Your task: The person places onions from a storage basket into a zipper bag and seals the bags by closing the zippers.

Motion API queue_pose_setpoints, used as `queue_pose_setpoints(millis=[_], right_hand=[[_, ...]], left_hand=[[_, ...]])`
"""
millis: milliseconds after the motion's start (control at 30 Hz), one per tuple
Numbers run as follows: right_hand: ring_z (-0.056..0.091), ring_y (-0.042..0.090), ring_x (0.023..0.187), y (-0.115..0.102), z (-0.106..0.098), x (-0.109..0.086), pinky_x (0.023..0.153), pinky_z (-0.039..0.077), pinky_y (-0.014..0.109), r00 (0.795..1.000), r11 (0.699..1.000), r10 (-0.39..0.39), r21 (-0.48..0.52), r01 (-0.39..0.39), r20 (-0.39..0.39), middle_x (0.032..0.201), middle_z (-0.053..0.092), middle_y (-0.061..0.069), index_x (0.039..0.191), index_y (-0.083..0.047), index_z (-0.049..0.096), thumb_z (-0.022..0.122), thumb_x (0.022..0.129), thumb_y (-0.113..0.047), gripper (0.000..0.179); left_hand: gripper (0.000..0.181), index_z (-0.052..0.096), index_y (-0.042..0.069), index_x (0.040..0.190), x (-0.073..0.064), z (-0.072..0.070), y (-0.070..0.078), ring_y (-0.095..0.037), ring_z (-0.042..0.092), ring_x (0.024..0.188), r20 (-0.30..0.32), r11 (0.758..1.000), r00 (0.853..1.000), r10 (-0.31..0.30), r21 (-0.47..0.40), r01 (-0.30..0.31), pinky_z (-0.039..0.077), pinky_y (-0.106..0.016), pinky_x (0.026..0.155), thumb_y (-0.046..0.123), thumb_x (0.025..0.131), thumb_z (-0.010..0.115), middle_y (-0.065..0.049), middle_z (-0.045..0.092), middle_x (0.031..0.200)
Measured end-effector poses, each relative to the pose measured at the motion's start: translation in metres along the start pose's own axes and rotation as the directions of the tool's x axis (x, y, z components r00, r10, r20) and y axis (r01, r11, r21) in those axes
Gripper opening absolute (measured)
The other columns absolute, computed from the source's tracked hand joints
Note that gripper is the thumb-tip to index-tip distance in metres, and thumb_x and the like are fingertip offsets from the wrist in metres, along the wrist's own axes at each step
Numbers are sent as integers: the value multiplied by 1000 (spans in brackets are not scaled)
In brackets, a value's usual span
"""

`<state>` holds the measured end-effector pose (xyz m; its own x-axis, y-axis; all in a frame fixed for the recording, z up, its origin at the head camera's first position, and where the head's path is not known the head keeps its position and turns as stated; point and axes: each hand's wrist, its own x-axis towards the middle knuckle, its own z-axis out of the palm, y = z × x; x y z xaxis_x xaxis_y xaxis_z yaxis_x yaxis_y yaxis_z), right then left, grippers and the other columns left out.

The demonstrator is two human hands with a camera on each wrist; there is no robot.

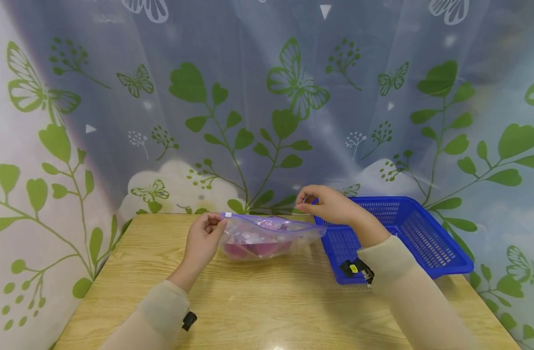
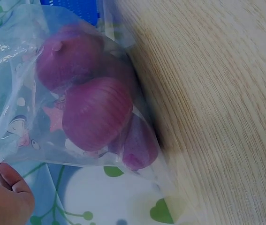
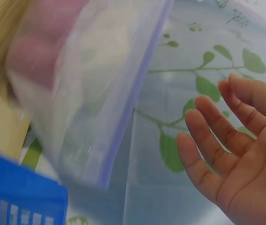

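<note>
A clear zip bag [image 1: 299,236] with a purple seal strip lies on the table, holding several red onions [image 2: 97,115]. My left hand [image 1: 203,239] pinches the bag's upper left corner, beside a white slider [image 1: 228,215]. In the left wrist view, the onions show through the plastic, which also bears printed cartoon figures. My right hand [image 1: 332,208] is raised just past the bag's right end, apart from it. The right wrist view shows that hand's fingers [image 3: 210,140] loosely bent, with nothing in them.
A blue plastic basket [image 1: 456,265] with slotted walls stands at the table's right side, partly behind my right forearm. The wooden table [image 1: 258,301] meets a curtain [image 1: 258,121] patterned with leaves and butterflies at its back edge.
</note>
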<state>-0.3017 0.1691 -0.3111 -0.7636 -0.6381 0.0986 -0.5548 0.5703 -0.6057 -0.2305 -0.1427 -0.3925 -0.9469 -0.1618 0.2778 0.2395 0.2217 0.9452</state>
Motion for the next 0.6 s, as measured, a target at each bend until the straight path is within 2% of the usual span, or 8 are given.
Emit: queue_pose_setpoints(millis=[33, 167, 300, 433, 600], right_hand=[[61, 19, 85, -3, 2, 2, 73, 51, 38, 1000, 1000, -12, 1, 12, -11, 102, 67, 5, 105, -14, 65, 61, 102, -24, 11], [62, 19, 98, -14, 12, 9, 81, 53, 39, 998, 998, -47, 34, 49, -41, 104, 66, 3, 105, -13, 66, 61, 102, -22, 10], [63, 22, 91, -23, 22, 18, 76, 54, 37, 996, 993, -71, 89, 76, -59, 103, 65, 2, 104, -13, 66, 62, 101, -21, 9], [63, 22, 81, -31, 32, 25, 72, 53, 35, 992, 987, -97, 122, 106, -79, 102, 65, 5, 105, -12, 66, 62, 101, -22, 11], [67, 21, 86, -39, 44, 36, 75, 57, 33, 990, 978, -114, 169, 126, -81, 101, 66, 7, 105, -9, 66, 63, 101, -20, 12]], left_hand=[[14, 60, -9, 106, -2, 0, 6, -11, 58, 77, 1, 1000, 1000, 0, 6, 0, 49, -16, 65, 1, 97, 64, -19, 63, 97], [13, 61, -9, 105, -3, 2, 8, -9, 57, 74, -3, 1000, 1000, 21, 17, -21, 47, -16, 63, 1, 96, 64, -20, 63, 95], [13, 62, -9, 104, -3, 3, 8, -9, 55, 72, -9, 999, 999, 47, 19, -47, 46, -16, 62, 0, 96, 65, -21, 64, 93], [12, 61, -9, 103, -4, 4, 7, -9, 54, 72, -9, 999, 999, 49, 17, -49, 45, -16, 61, 0, 96, 65, -19, 63, 92], [14, 60, -9, 103, -4, 5, 6, -9, 53, 71, -3, 998, 998, 58, 15, -58, 45, -17, 61, 1, 96, 65, -18, 63, 91]])
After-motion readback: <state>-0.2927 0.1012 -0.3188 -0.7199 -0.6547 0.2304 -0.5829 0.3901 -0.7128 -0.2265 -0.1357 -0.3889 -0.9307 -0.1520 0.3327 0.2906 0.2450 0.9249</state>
